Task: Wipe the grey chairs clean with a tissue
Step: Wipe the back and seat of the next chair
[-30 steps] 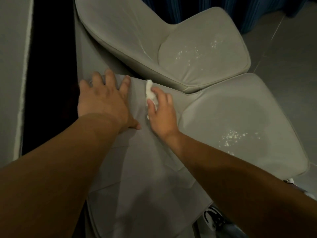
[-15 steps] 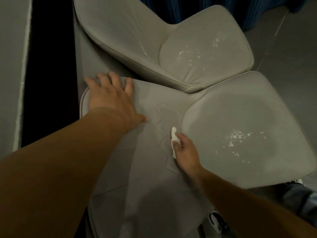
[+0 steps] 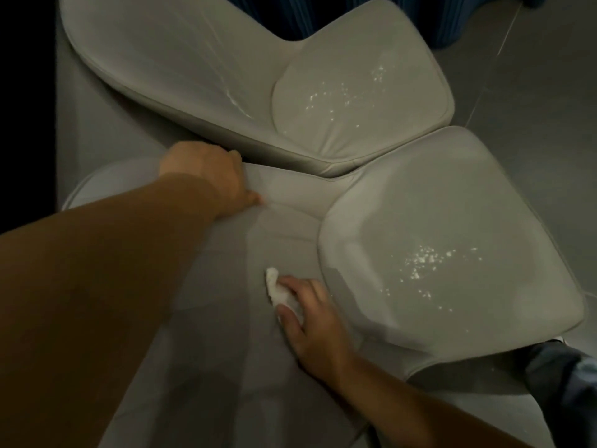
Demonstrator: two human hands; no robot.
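Observation:
Two grey padded chairs stand side by side. The near chair has white specks on its seat, and its backrest slopes toward me. My right hand presses a crumpled white tissue against the lower backrest, just left of the seat. My left hand grips the backrest's top edge, fingers curled over it and hidden. The far chair also has white specks on its seat.
Grey tiled floor lies to the right. Dark blue curtain folds hang behind the far chair. A dark gap runs along the left. A dark trouser leg shows at the lower right.
My right hand slid the tissue down the backrest from near its top to the bottom by the seat. My left hand shifted from lying flat to gripping the top edge.

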